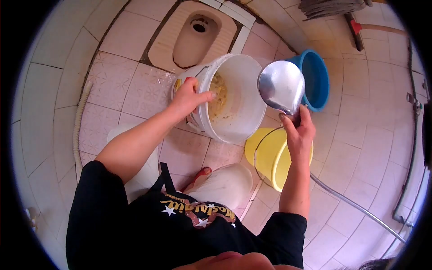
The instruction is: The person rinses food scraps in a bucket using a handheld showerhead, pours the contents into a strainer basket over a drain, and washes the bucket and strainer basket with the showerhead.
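Below, the left hand point(192, 95) gripped the rim of the tilted white bucket point(238, 96), thumb inside, fingers curled outside. The right hand point(300, 130) was closed around the handle of the metal ladle point(280, 85), raised near the blue basin point(316, 80).

Right hand point(300, 134): scoop point(280, 83), metal, smooth, very glossy, bright reflections. Left hand point(191, 95) on white bucket point(247, 101): plastic, smooth wall, low sheen. Yellow bucket point(264, 148), just beside right hand: smooth plastic, soft sheen, thin metal-look handle. Blue basin point(326, 81), beyond right hand: smooth plastic, slight gloss. Hose point(355, 205), right of right hand: metallic, shiny. Squat toilet point(220, 36), beyond left hand: glazed ceramic look, ribbed footrests. Floor tiles point(110, 74), left of left hand: glossy, some with raised pattern. Shirt point(148, 234), nearer the body than both hands: matt cloth, printed front.
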Action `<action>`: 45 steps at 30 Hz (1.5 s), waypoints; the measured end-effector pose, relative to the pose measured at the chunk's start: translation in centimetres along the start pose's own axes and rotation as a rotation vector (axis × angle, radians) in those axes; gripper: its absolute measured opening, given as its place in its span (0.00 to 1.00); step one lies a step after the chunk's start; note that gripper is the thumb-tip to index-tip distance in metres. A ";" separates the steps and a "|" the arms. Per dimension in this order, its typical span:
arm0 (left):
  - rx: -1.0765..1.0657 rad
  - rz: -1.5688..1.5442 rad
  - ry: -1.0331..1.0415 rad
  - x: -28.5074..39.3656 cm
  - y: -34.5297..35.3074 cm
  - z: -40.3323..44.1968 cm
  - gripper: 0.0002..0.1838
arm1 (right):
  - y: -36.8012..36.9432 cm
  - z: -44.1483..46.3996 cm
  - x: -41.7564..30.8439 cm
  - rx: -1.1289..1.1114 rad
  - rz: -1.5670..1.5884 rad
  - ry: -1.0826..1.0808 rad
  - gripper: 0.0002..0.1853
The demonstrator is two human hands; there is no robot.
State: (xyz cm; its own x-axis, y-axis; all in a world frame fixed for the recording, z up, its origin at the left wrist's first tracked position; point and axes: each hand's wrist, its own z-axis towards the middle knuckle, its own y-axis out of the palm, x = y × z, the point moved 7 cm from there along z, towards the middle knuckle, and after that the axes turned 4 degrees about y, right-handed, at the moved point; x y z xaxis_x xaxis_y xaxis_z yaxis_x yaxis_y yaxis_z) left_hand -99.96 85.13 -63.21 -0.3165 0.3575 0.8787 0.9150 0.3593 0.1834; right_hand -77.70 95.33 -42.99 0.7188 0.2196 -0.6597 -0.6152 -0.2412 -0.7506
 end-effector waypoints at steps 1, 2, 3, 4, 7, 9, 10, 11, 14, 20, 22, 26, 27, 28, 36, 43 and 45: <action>0.004 -0.003 0.024 0.2 0.0 0.0 0.21 | 0.1 0.0 0.7 -0.017 -0.036 0.026 0.17; 0.008 -0.008 0.047 0.3 0.0 0.0 0.20 | 0.2 -0.1 1.4 -0.035 -0.073 0.052 0.17; 0.007 -0.011 0.044 0.1 0.1 0.0 0.20 | 0.0 -0.1 1.7 -0.047 -0.154 0.049 0.16; 0.009 -0.020 0.043 -0.2 0.1 0.2 0.20 | -0.1 -0.3 2.2 -0.049 -0.156 0.051 0.16; 0.002 0.004 0.021 -0.3 0.0 0.1 0.20 | 0.4 -2.2 6.4 -0.221 -0.170 0.285 0.14; -0.004 0.039 0.003 -0.2 0.1 -0.1 0.21 | 0.4 -3.0 7.8 -0.253 -0.147 0.297 0.13; 0.002 0.038 0.032 0.0 0.2 -0.1 0.21 | 0.4 -3.3 8.2 -0.273 -0.148 0.327 0.12; 0.010 0.037 0.060 0.3 0.2 -0.2 0.21 | 0.3 -3.6 8.2 -0.275 -0.147 0.327 0.12; -0.006 0.046 0.020 0.9 0.3 -0.7 0.20 | 0.7 -4.5 8.4 -0.317 0.101 0.479 0.11; 0.031 0.083 0.051 0.2 0.0 -0.3 0.18 | 1.1 -5.1 8.8 -0.395 0.137 0.543 0.11; 0.031 0.098 0.058 -0.1 -0.1 -0.1 0.18 | 1.4 -5.3 8.8 -0.427 0.163 0.549 0.13; 0.021 0.101 0.094 0.3 0.0 -0.2 0.18 | 1.3 -5.0 8.9 -0.335 0.041 0.445 0.14; 0.020 0.102 0.093 0.2 0.0 -0.1 0.18 | 0.9 -4.6 9.2 -0.286 -0.097 0.382 0.15; 0.016 0.128 0.095 0.1 -0.1 0.0 0.18 | 0.5 -4.4 9.1 -0.237 -0.235 0.318 0.16; -0.001 0.168 0.079 0.5 0.2 -0.2 0.18 | -1.7 -3.6 7.1 0.012 -0.119 0.127 0.14; 0.073 0.167 0.139 -0.5 -0.6 1.0 0.19 | -3.1 -2.8 6.7 0.008 -0.059 0.192 0.15; 0.091 0.147 0.130 -0.4 -1.0 1.3 0.19 | -2.8 -3.1 7.9 -0.108 -0.225 0.285 0.16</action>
State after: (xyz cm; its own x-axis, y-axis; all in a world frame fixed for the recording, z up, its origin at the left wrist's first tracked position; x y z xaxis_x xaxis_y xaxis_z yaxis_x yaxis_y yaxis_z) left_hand -101.04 85.75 -64.34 -0.1408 0.2993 0.9437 0.9207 0.3901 0.0136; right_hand -69.29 94.78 -45.98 0.9025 0.0101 -0.4305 -0.4052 -0.3181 -0.8571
